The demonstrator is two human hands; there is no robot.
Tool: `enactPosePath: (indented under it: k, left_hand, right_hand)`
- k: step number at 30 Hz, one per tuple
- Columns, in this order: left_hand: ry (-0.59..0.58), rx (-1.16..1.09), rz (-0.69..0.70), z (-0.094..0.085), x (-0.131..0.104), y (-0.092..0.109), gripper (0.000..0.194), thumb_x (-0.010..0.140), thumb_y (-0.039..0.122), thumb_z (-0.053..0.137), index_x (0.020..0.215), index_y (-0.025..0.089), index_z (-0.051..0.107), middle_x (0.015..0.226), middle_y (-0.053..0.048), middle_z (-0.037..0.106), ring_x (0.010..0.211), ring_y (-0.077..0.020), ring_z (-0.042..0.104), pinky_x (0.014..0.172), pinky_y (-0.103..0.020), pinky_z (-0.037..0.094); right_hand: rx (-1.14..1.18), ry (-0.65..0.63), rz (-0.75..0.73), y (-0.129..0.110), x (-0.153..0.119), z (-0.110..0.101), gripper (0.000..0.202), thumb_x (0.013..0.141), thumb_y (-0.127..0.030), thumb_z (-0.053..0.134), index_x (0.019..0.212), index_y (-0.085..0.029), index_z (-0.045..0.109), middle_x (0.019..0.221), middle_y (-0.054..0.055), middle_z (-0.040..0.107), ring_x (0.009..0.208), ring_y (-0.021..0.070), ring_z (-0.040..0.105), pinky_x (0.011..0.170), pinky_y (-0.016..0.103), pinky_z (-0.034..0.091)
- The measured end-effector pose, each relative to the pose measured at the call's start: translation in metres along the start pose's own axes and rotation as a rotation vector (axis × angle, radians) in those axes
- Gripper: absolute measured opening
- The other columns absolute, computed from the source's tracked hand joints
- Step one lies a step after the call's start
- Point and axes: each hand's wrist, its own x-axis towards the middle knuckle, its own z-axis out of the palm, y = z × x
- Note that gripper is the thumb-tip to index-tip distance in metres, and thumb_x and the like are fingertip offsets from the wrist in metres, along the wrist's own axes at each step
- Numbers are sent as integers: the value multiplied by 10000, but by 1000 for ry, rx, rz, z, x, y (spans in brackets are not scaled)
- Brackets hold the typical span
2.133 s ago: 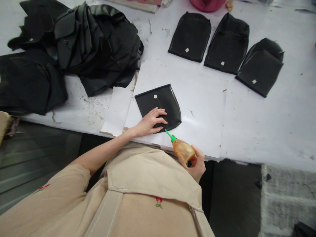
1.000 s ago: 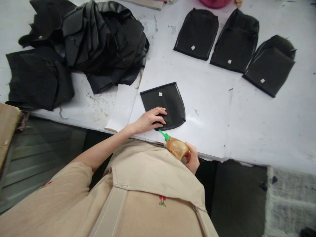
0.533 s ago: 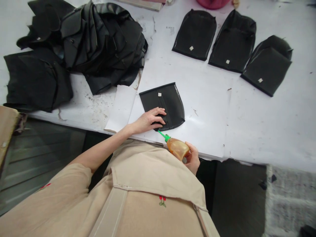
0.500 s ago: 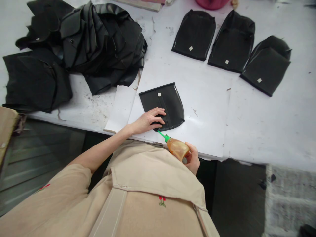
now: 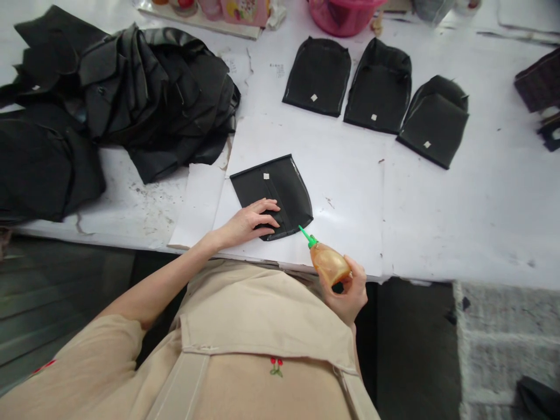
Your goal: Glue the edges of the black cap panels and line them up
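A flat black piece (image 5: 291,189) with a small pale square near its straight edge lies on the white table (image 5: 345,204). My left hand (image 5: 251,223) rests on its lower left part, fingers spread. Low at the right, my right hand (image 5: 350,294) is wrapped round an amber squeeze bottle (image 5: 330,263) with a green nozzle. The nozzle's tip is at the lower edge of the black piece, near its right corner.
A heap of black pieces (image 5: 161,87) covers the left of the table. Three black pouches (image 5: 317,76) lie in a row at the back right. Behind them stands a pink bowl (image 5: 343,14). A dark object (image 5: 540,81) is at the far right.
My right hand has moved the bottle right along the lower edge of the black piece. My left hand stays on the piece. The view has shifted, showing more of the table's back and right.
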Motion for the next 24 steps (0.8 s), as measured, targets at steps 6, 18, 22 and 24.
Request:
enactPosePath:
  k: [6, 18, 22, 24]
  left_hand:
    - [-165, -83, 42, -22, 3, -8, 222, 943, 207, 694, 1151, 242, 766, 1454, -119, 605, 1463, -299, 489, 1234, -505, 413]
    - [-14, 326, -69, 15, 33, 24, 218, 940, 345, 719, 1116, 227, 768, 1296, -140, 654, 1229, -310, 600, 986, -468, 531]
    - [56, 352, -146, 34, 60, 35, 234, 897, 368, 772, 1072, 213, 765, 1201, -123, 647, 1103, -281, 608, 917, -417, 523]
    - [90, 355, -171, 41, 69, 38, 237, 894, 371, 772, 1065, 207, 760, 1161, -113, 638, 1054, -267, 602, 887, -397, 518]
  right_hand:
    - [226, -76, 299, -8, -6, 2, 592, 741, -417, 877, 1235, -197, 637, 1118, 99, 706, 846, 236, 729, 638, 323, 623]
    - [787, 165, 646, -20, 33, -8, 356, 856, -428, 746, 1079, -178, 627, 1059, 85, 738, 553, 122, 629, 428, 227, 457]
    - [611, 276, 543, -17, 28, -15, 443, 782, -370, 846, 1111, -199, 605, 963, 22, 704, 560, 150, 667, 446, 254, 527]
    - [492, 277, 514, -15, 20, -16, 537, 744, -368, 884, 1173, -203, 607, 983, 23, 689, 624, 171, 691, 474, 272, 569]
